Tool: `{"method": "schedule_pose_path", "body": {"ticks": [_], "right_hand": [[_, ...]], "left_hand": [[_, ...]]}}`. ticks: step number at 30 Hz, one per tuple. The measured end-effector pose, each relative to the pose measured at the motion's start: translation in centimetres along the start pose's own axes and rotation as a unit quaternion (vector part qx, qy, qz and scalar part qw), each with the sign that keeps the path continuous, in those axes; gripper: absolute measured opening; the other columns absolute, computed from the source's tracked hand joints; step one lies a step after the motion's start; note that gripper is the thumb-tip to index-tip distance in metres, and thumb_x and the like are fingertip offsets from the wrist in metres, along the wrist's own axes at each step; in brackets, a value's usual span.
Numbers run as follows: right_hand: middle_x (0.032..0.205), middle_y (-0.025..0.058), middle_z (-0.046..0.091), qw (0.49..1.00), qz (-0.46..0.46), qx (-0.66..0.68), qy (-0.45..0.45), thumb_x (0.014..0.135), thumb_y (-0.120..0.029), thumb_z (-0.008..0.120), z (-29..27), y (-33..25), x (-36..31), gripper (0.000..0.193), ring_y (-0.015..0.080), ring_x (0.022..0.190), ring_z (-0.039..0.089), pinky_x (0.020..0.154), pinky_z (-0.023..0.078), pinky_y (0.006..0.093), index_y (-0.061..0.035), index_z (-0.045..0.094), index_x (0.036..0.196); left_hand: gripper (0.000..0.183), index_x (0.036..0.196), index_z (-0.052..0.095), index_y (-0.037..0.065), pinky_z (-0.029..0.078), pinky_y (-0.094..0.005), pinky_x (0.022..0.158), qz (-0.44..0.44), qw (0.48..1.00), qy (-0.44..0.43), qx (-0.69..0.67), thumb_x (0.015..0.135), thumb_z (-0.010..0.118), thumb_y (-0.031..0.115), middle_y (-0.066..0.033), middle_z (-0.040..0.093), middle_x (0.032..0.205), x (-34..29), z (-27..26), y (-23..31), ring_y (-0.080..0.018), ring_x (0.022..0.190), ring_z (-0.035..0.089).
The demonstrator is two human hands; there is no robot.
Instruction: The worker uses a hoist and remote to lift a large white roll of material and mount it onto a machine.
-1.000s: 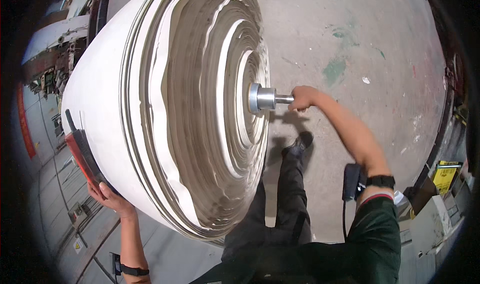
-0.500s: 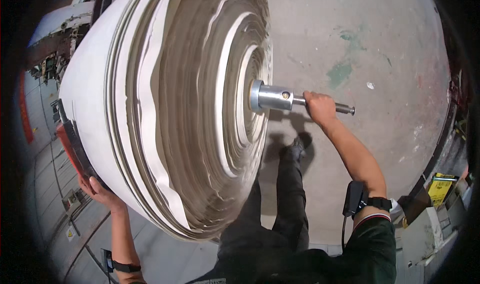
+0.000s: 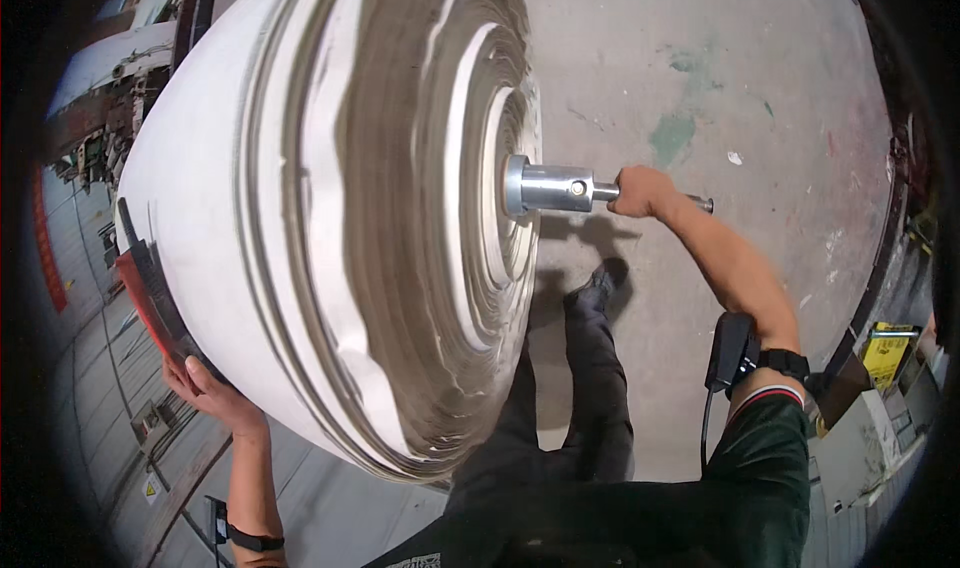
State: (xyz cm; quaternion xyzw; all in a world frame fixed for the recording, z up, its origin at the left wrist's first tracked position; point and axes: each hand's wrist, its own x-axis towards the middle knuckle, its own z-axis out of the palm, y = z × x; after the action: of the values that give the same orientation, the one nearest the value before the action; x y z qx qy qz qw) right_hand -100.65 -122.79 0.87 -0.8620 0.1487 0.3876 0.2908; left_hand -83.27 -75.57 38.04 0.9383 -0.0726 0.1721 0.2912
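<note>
A huge roll of white sheet material (image 3: 190, 218) with ragged, layered edges fills the left and middle of the head view. From its core a silvery metal collar (image 3: 557, 188) sticks out to the right, and a thinner metal shaft (image 3: 605, 192) runs on from it. My right hand (image 3: 645, 190) is wrapped round this shaft, short of its end. At the roll's lower left, my left hand (image 3: 215, 400) has its fingers around the lower end of a long red bar with a dark edge (image 3: 150, 303). That bar lies close along the roll's outer face.
A grey floor (image 3: 700, 298) with green paint stains spreads to the right. My legs and shoe (image 3: 597, 288) are below the shaft. Cluttered machinery (image 3: 110, 108) stands at the far left. On the right lie a yellow sign (image 3: 888, 356) and a pale box (image 3: 855, 458).
The roll's ragged edge shows a different pattern, as if turned a little. My right hand stays on the shaft, with wrist and forearm shifted slightly. The left hand keeps its hold.
</note>
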Motion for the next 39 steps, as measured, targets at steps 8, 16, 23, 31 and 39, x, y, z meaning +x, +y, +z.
{"method": "schedule_pose_path", "body": {"ticks": [8,16,23,31,39], "right_hand": [[0.103,0.0207,0.071,0.997,0.053,-0.046,0.030,0.077,-0.018,0.060,-0.2,-3.9,-0.7,0.029,0.0341,0.097,0.070,0.085,0.056,0.0438,-0.0040,0.074,0.098],[0.068,0.0179,0.066,0.973,0.014,0.089,-0.210,0.072,-0.024,0.063,-0.5,-2.2,5.0,0.027,0.0316,0.059,0.066,0.056,0.054,0.0435,0.0024,0.067,0.076],[0.082,0.0189,0.070,0.999,0.015,0.010,-0.041,0.074,-0.024,0.064,0.4,-4.2,2.1,0.030,0.0333,0.074,0.069,0.067,0.056,0.0453,0.0015,0.070,0.087],[0.091,0.0225,0.071,0.999,-0.007,-0.032,-0.005,0.074,-0.028,0.062,0.5,-5.6,2.3,0.036,0.0366,0.085,0.071,0.075,0.057,0.0442,0.0011,0.072,0.093],[0.064,0.0198,0.063,0.990,0.015,0.059,-0.127,0.073,-0.027,0.063,0.0,-5.3,4.6,0.031,0.0314,0.055,0.063,0.052,0.050,0.0438,0.0033,0.064,0.069]], "left_hand": [[0.060,0.138,0.036,-0.004,0.035,-0.0385,0.105,0.018,1.000,-0.013,0.021,0.102,0.044,0.043,-0.0124,0.037,0.132,-0.2,-0.4,-0.1,-0.0220,0.119,0.045],[0.060,0.137,0.036,-0.004,0.036,-0.0366,0.103,0.017,0.999,-0.010,0.049,0.100,0.048,0.042,-0.0131,0.043,0.124,0.1,-0.5,-1.2,-0.0217,0.115,0.047],[0.058,0.138,0.034,-0.005,0.035,-0.0370,0.106,-0.008,0.999,0.021,0.029,0.099,0.052,0.035,-0.0154,0.045,0.131,0.3,0.7,-0.2,-0.0228,0.120,0.046],[0.060,0.140,0.029,-0.005,0.036,-0.0367,0.105,-0.024,0.999,-0.004,-0.035,0.099,0.051,0.034,-0.0163,0.046,0.134,-0.2,-0.1,-0.7,-0.0232,0.121,0.047],[0.062,0.140,0.030,-0.005,0.035,-0.0368,0.106,0.002,0.999,0.026,0.019,0.099,0.054,0.035,-0.0168,0.045,0.134,0.4,0.8,-0.4,-0.0244,0.121,0.046]]}}
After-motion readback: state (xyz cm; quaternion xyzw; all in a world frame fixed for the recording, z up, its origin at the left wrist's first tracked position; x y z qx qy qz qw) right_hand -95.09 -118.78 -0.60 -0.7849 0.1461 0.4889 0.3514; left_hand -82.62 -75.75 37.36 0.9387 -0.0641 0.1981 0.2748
